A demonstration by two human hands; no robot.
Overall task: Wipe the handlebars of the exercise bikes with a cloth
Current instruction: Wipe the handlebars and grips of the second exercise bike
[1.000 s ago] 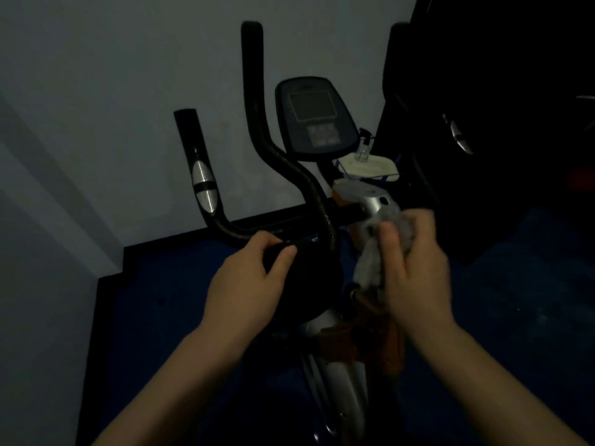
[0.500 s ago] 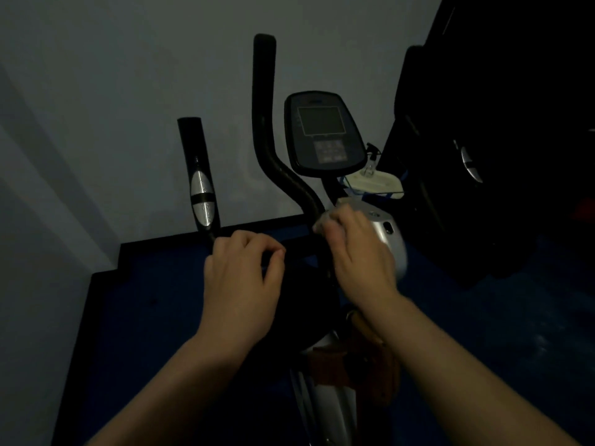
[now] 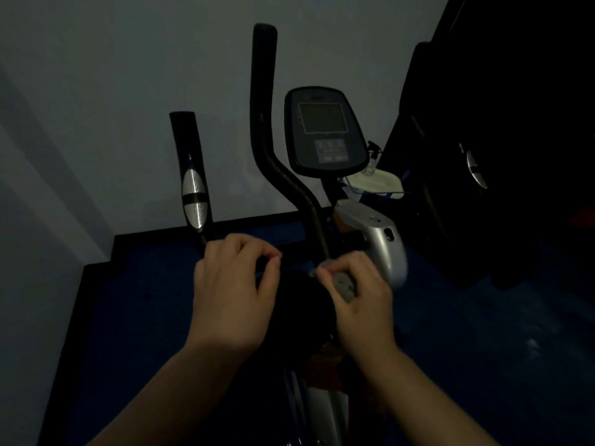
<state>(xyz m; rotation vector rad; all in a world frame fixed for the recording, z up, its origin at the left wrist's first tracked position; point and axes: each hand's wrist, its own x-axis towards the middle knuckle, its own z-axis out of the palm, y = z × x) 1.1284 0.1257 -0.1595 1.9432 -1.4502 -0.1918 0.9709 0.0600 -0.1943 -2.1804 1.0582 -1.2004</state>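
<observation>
Dim grey wall (image 3: 128, 91) and dark blue floor (image 3: 483, 333) close in around us, and the light is low enough that fine detail is lost. Our left hand (image 3: 231, 294) curls over the low crossbar of the handlebar (image 3: 286, 181), fingers bent over the top and thumb tip near the forefinger; the bar itself is hidden under the hand, so we cannot tell how firmly we grip it. Our right hand (image 3: 357, 297) is closed around a grey cloth (image 3: 344, 284), which bunches out between thumb and fingers, and it sits at the foot of the tall black upright of the handlebar, where that upright meets the crossbar. Whether the cloth actually touches the bar there we cannot tell. Both hands lie near each other, with a dark rounded part of the bike between and below them.

Outward from the left hand, a shorter black grip (image 3: 191, 169) rises, tilted a little, with a shiny silver pad (image 3: 193, 197) on its face. Beyond the right hand stands the bike's console (image 3: 325, 133), its screen dark, and below it the silver housing (image 3: 383, 243) of the frame. Behind the console rests a pale, flat object (image 3: 376, 183) we cannot identify. Far right, a second dark machine (image 3: 483, 156) fills the edge, with one small silver pad catching the light
</observation>
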